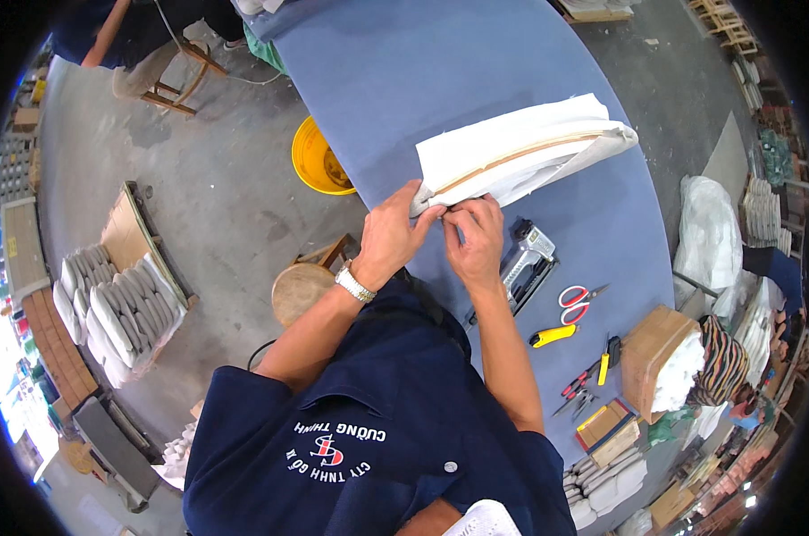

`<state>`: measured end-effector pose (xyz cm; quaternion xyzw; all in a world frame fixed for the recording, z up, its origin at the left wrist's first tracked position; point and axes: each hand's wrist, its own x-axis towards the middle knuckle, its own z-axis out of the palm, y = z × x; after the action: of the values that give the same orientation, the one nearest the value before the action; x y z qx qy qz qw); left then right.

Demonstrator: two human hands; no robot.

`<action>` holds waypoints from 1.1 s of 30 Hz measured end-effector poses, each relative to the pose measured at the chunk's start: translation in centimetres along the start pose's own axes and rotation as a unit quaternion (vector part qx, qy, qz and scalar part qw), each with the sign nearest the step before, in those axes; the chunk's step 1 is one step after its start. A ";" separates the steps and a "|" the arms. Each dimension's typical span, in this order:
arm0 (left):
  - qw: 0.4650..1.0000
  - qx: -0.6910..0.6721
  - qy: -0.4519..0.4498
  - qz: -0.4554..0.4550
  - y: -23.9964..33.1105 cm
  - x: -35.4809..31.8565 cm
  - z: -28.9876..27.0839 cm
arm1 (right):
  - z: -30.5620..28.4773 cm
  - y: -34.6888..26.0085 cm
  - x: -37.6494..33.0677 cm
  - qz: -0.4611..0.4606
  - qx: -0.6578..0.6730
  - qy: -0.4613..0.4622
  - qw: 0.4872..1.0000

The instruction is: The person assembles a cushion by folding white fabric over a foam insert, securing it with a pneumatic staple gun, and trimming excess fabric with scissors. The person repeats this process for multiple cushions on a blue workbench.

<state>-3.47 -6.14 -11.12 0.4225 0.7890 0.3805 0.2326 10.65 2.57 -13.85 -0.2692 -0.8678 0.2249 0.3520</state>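
A white fabric-covered cushion panel (520,147) with a thin wooden edge lies on the blue-covered workbench (440,71). My left hand (391,234), with a metal watch on the wrist, pinches the fabric at the panel's near corner. My right hand (476,237) grips the same corner right beside it, fingers closed on the cloth. A staple gun (529,255) lies on the bench just right of my right hand.
Red-handled scissors (576,302), a yellow utility knife (552,336) and small pliers (583,384) lie on the bench. A cardboard box with white stuffing (663,362) stands at right. A yellow bucket (315,161), a round wooden stool (301,290) and stacked white cushions (118,308) are on the floor at left.
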 end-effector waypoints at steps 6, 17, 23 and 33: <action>0.997 0.012 0.000 0.075 -1.1 0.0 0.4 | 0.0 -0.2 -0.3 0.023 0.023 0.010 0.999; 0.993 0.013 -0.011 0.120 -1.3 0.5 0.2 | 0.4 0.2 -0.3 0.047 0.051 0.009 0.998; 0.990 0.028 0.000 0.138 -0.8 0.7 -0.1 | 0.7 0.3 0.0 0.044 0.057 0.016 0.997; 0.999 0.029 -0.013 0.005 0.3 0.6 -0.3 | 0.1 0.7 0.3 0.064 0.073 0.005 0.995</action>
<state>-3.84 -5.59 -10.74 0.4385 0.7944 0.3528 0.2284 10.61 3.22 -14.19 -0.2993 -0.8280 0.3083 0.3602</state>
